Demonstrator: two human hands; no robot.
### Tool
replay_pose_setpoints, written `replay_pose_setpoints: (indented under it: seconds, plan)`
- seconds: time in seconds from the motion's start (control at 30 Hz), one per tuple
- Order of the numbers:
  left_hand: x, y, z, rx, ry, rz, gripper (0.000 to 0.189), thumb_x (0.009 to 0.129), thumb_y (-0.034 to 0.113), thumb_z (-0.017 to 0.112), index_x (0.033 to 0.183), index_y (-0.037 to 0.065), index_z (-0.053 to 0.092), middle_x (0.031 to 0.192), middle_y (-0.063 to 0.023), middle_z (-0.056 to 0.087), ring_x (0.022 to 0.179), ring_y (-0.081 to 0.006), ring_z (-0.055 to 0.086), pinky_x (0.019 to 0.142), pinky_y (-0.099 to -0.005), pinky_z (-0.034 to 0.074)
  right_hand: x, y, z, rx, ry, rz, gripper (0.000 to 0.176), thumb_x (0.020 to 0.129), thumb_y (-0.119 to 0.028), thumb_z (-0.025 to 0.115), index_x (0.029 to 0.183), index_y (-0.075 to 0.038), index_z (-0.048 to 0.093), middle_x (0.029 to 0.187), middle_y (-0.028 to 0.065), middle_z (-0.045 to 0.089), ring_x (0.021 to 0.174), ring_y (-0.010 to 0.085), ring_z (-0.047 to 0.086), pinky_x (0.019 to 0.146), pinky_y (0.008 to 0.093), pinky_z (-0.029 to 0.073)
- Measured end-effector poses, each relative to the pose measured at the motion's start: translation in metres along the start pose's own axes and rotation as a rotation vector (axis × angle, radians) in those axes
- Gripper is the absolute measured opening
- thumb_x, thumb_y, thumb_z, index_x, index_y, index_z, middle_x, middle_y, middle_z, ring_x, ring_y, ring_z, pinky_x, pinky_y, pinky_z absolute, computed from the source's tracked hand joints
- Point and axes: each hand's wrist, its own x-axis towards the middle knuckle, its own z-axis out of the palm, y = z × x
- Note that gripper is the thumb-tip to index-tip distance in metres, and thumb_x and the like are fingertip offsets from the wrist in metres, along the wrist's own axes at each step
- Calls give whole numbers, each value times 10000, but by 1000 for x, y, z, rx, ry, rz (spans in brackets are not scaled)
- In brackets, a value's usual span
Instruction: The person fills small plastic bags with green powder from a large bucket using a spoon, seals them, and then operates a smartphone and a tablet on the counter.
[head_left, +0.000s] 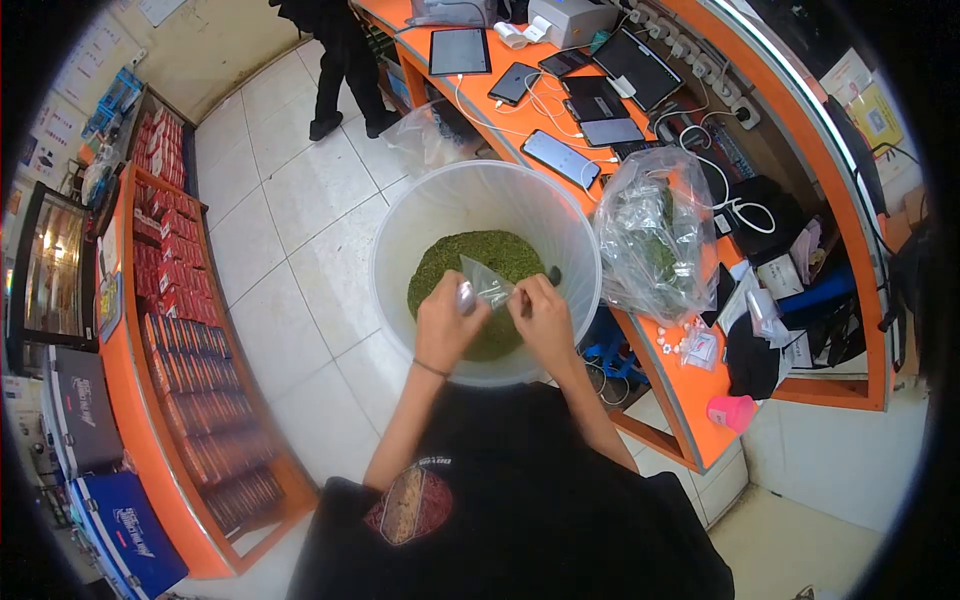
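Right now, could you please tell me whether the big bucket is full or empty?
Partly full: green granules cover the bottom of the bucket, but its pale wall shows bare well above them.

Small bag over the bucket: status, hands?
Left hand and right hand both pinching the small clear bag. Bag held above green flakes in the bucket. Nothing blocking the hands.

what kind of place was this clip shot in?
Probably a small shop. An orange counter holds phones and tablets plugged into cables, and a display case is stacked with red boxes. The left hand and right hand pinch a small bag over a bucket of green flakes.
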Motion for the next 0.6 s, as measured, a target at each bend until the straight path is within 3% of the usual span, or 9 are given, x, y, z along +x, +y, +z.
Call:
replay_pose_setpoints:
  seconds: [0.07,0.1,0.17,0.3,0.37,0.47,0.5,0.6]
  plan:
    - [0,5,-5,-80,43,348,279,760,84,705,1013,27,603,1048,-169,634,939,-327,644,797,-407,515,1,1,2,-50,39,7,116,827,-71,640,868,5,562,805,163,562,693,349,597,632,424,477]
    - [0,9,-12,-97,-53,416,455,735,135,754,1155,60,597,1191,-140,607,1054,-320,618,882,-388,510,2,-4,1,23,0,29,100,829,-65,633,863,12,579,774,146,561,663,294,588,618,388,473]
    - [-1,13,-17,-99,-118,438,522,720,159,775,1196,71,580,1203,-127,607,1063,-321,618,891,-385,512,5,-11,-3,148,-70,128,112,823,-73,630,878,22,610,730,116,562,634,209,577,600,328,459]
    - [-4,4,-20,-25,-171,381,650,696,215,815,1273,96,540,1250,-107,599,1085,-312,616,898,-384,520,9,-16,-8,205,-147,162,145,812,-85,635,905,25,615,722,104,561,637,173,563,600,310,447]
    - [-4,-1,-20,-37,-154,388,660,701,226,820,1281,89,537,1257,-113,598,1086,-310,618,890,-383,523,11,-16,-9,214,-170,184,135,856,-105,625,910,18,626,738,85,586,646,142,559,606,295,452]
    - [-2,-8,-23,-26,-80,396,682,708,240,833,1293,67,529,1248,-130,609,1083,-299,627,875,-378,529,20,-9,-4,475,-146,198,163,897,-160,638,891,3,634,716,70,602,580,146,527,569,282,448]
    - [-1,-10,-25,-4,-27,397,695,710,244,841,1297,51,523,1230,-140,620,1079,-291,633,869,-373,531,29,-16,-16,534,-262,437,206,932,-213,628,907,-10,651,720,64,622,596,120,555,577,273,458]
    - [2,-15,-31,-87,135,343,697,712,221,848,1291,19,517,1161,-154,648,1056,-275,645,864,-360,529,49,17,-4,298,-312,340,249,929,-238,633,951,9,659,738,113,639,586,194,596,573,322,473]
